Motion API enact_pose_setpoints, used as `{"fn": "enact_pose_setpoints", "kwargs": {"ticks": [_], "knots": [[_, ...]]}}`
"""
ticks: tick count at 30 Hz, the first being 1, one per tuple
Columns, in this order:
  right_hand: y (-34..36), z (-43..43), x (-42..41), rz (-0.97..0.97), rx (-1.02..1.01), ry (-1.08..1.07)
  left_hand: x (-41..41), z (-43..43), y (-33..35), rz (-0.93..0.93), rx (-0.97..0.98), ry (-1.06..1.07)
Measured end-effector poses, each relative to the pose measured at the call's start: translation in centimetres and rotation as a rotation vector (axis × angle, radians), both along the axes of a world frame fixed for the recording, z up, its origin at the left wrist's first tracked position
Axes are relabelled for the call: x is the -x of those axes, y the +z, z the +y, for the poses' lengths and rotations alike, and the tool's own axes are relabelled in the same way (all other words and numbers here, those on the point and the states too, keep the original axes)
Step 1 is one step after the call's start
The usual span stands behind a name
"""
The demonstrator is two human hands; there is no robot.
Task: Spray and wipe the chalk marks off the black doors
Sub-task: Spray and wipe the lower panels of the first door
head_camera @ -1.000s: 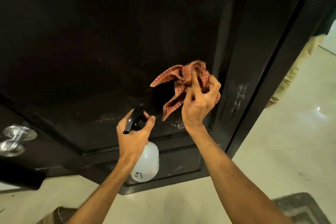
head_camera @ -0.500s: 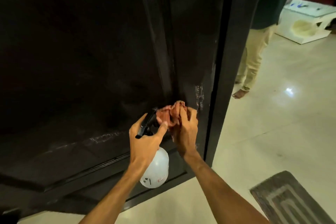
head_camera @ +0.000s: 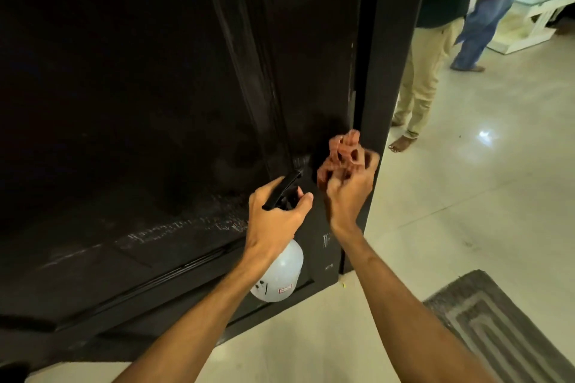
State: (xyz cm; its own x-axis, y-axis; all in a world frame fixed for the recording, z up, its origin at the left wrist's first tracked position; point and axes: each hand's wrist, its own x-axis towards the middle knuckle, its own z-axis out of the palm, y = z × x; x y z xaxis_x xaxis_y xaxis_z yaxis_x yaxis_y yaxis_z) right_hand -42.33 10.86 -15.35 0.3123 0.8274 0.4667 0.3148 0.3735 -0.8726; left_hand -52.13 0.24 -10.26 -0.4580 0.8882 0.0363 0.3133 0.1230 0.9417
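The black door fills the left and middle of the view. My left hand grips the black trigger head of a white spray bottle, nozzle toward the door's lower right stile. My right hand holds a bunched orange checked cloth against the stile, close to the door's right edge. Chalk marks run along the lower panel ledge, and smaller chalk marks show on the stile below my hands.
A black door frame stands just right of the cloth. Two people stand on the pale tiled floor beyond it, near a white low table. A grey doormat lies at the lower right.
The view swung right along the door. My right hand bunched the cloth up and moved it from the panel to the right stile; the left hand with the bottle followed.
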Motion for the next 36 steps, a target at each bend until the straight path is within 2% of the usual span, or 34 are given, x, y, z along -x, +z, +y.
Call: {"fn": "enact_pose_setpoints", "kwargs": {"ticks": [3, 4, 7, 9, 11, 13, 15, 19, 20, 24, 25, 29, 31, 34, 36], "knots": [[2.8, 1.2, 0.4, 0.047, -0.160, 0.033, -0.2, 0.1, -1.4, 0.017, 0.024, -0.013], [1.5, 0.9, 0.5, 0.026, -0.132, 0.022, -0.4, 0.0, -1.9, 0.018, 0.037, -0.006], [-5.0, -2.3, 1.0, 0.034, 0.218, 0.067, -0.2, -0.5, -3.0, -0.012, 0.086, 0.029], [-6.5, -3.9, 1.2, 0.076, 0.341, 0.112, 0.3, -1.1, -3.8, -0.028, 0.105, 0.046], [-4.6, -3.4, 2.0, 0.138, 0.288, 0.086, 1.2, -1.7, -4.6, -0.013, 0.125, 0.063], [-2.2, -2.6, 2.8, 0.179, 0.152, 0.082, 2.2, -2.4, -5.4, 0.007, 0.139, 0.075], [-2.7, -2.6, 3.5, 0.136, 0.086, 0.108, 2.9, -3.0, -6.0, -0.012, 0.151, 0.112], [-6.9, -6.3, 4.3, 0.092, 0.358, 0.131, 4.5, -5.1, -7.3, -0.030, 0.181, 0.179], [-6.6, -6.6, 4.4, 0.090, 0.341, 0.142, 4.9, -5.7, -7.4, -0.043, 0.171, 0.202], [-2.5, -5.5, 6.5, 0.126, 0.046, 0.100, 6.7, -8.0, -8.3, -0.019, 0.112, 0.291], [-2.5, -5.6, 7.1, 0.123, 0.027, 0.093, 6.9, -8.4, -8.4, -0.018, 0.094, 0.311], [-4.9, -8.7, 8.4, 0.091, 0.185, 0.123, 8.4, -11.1, -8.2, -0.057, 0.039, 0.437], [-4.1, -9.4, 9.2, 0.044, 0.110, 0.178, 9.3, -12.2, -8.0, -0.072, 0.006, 0.465], [-2.8, -10.5, 12.2, -0.075, -0.119, 0.280, 11.1, -14.0, -8.9, -0.117, 0.001, 0.531], [-4.9, -12.3, 13.8, -0.117, -0.081, 0.294, 12.0, -15.3, -9.0, -0.124, -0.004, 0.548]]}}
